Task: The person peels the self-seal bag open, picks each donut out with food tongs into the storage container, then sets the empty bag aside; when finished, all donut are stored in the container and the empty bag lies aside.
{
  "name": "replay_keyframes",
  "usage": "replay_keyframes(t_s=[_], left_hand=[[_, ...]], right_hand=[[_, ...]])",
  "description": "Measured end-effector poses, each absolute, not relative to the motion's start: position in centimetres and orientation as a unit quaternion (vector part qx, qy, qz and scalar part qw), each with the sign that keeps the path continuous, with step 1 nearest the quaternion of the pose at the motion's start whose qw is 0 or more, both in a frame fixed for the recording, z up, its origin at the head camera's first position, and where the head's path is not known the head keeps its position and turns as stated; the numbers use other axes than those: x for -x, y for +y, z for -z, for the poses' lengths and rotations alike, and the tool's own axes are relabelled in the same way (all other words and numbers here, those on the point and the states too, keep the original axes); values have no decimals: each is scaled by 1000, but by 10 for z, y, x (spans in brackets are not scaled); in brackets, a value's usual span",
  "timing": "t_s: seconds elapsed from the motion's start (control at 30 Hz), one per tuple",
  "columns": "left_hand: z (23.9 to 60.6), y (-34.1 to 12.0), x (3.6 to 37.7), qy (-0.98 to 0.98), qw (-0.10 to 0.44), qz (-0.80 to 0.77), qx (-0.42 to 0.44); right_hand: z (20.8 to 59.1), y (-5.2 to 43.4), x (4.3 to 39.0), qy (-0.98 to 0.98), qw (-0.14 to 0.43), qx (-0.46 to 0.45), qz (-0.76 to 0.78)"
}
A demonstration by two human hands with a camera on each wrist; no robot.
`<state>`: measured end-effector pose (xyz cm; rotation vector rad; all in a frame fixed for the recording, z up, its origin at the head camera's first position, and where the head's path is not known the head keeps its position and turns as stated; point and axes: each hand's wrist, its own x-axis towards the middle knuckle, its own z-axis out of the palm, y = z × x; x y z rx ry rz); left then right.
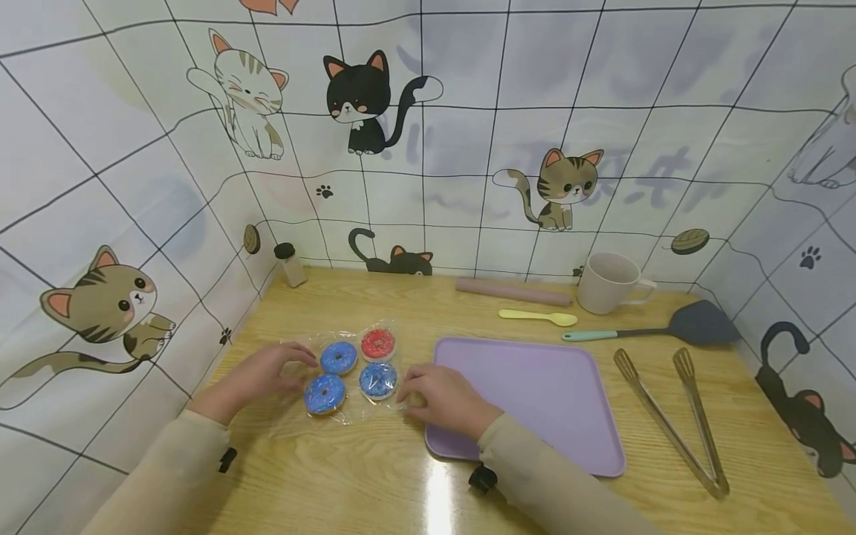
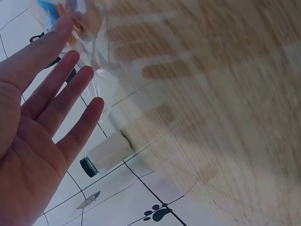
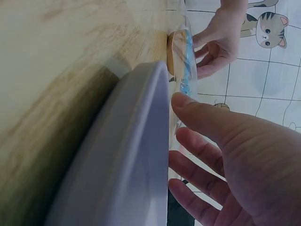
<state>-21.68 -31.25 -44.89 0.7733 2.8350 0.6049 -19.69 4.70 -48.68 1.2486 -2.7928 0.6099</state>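
Four toy donuts lie in a clear plastic bag (image 1: 354, 411) on the wooden table: a red-topped donut (image 1: 371, 345) and several blue-topped ones, such as the lower left donut (image 1: 319, 401). At the bag's left side is my left hand (image 1: 264, 375), its fingers spread and slightly bent. In the left wrist view one fingertip overlaps the clear plastic (image 2: 89, 42). My right hand (image 1: 441, 397) hovers over the left edge of a purple tray (image 1: 521, 401), fingertips right at the bag's right edge. From the right wrist, its thumb (image 3: 197, 110) and fingers look loosely bent and apart.
Behind the tray are a yellow spoon (image 1: 535, 316), a pink rolling pin (image 1: 511, 291) and a beige mug (image 1: 607, 282). A spatula (image 1: 698, 324) and metal tongs (image 1: 669, 427) lie to the right. A black-capped shaker (image 1: 291, 267) stands at the back left, by the cat-print wall covering.
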Motion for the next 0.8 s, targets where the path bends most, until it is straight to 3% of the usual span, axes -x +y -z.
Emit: replay_keyframes(t_s=[0.53, 0.8], left_hand=[[455, -307, 217, 946, 83, -199, -241], [461, -309, 220, 945, 86, -207, -237]], right_hand=[[488, 47, 199, -892, 32, -413, -183], [486, 48, 198, -903, 3, -394, -173]])
